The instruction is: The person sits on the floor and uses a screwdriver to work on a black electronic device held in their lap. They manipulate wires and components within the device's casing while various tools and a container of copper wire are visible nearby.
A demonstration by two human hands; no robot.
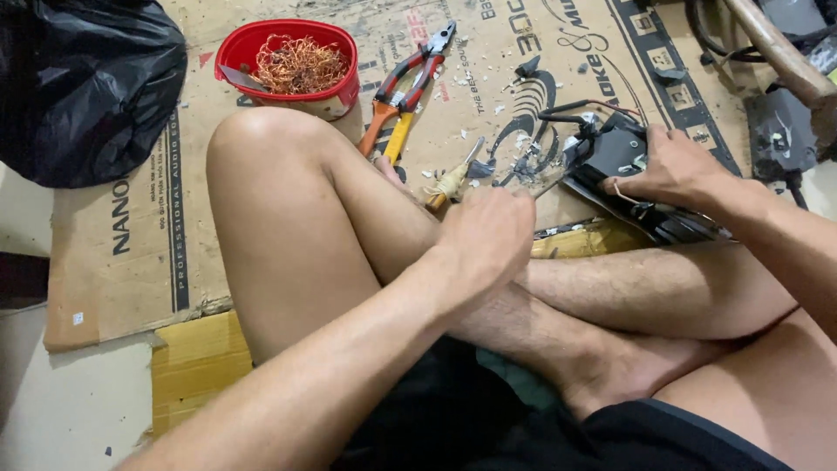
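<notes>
Single head view, steeply downward, close over crossed legs (366,262), cardboard (131,235) beyond, far edges perhaps cropped.

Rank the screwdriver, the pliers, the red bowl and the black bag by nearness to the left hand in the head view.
1. Screwdriver, lying on the cardboard just left of the left hand.
2. Pliers, farther up and left, beyond the knee.
3. Red bowl of copper wire, up left, past the pliers.
4. Black bag, in the far left corner.
</notes>
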